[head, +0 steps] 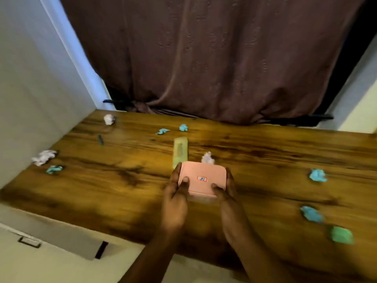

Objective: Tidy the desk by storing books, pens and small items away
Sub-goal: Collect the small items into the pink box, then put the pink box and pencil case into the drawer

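Both hands hold a pink box point(202, 180) above the middle of the wooden desk point(122, 190); the frame is motion-blurred.

Clock bearings are taken from the box. At 9 o'clock, by the wall, lie a white paper wad point(43, 157) and a teal wad point(54, 169), close together. At 10, a small dark green item point(100, 139), too blurred to identify, and a second white wad point(109, 119) farther back. At 11, two teal scraps point(162, 131). A pale green case point(180, 152) runs back from the left hand point(175, 193), which grips the box's left side, thumb on top. A third white wad point(207, 158) shows at 12, just behind the box. The right hand point(226, 190) grips the right side likewise. At 3, a blue wad point(317, 175); at 4, another blue wad point(311, 213) and a green wad point(341, 234).
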`<state>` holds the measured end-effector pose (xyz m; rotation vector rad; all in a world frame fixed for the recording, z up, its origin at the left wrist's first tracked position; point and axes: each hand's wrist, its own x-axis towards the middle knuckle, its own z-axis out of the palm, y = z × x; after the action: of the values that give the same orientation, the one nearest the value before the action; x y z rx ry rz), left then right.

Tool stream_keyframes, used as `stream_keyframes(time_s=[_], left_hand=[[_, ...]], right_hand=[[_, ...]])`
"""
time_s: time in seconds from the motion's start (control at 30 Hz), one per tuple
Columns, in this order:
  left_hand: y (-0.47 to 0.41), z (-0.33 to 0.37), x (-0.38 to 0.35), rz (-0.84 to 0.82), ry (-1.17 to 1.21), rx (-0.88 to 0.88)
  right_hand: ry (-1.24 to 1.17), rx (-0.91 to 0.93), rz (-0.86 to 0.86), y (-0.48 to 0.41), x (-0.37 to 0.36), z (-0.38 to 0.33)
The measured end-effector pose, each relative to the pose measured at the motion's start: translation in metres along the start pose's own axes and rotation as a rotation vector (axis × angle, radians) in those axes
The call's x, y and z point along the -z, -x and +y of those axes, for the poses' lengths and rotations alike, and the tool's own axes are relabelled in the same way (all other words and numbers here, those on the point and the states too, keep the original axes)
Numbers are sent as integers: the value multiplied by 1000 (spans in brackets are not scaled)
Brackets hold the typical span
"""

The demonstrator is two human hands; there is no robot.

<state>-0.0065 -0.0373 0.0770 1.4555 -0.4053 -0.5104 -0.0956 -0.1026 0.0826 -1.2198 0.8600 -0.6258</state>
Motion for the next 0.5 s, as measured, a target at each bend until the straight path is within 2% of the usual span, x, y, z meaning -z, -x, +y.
stream_keyframes(time_s=[0.27, 0.5], left_hand=[[-95, 1, 183, -2, -10, -30], [-142, -31, 252, -55, -42, 46]], right_hand=[[-13, -13, 49, -18, -207, 35], [58, -41, 116, -44, -293, 69]])
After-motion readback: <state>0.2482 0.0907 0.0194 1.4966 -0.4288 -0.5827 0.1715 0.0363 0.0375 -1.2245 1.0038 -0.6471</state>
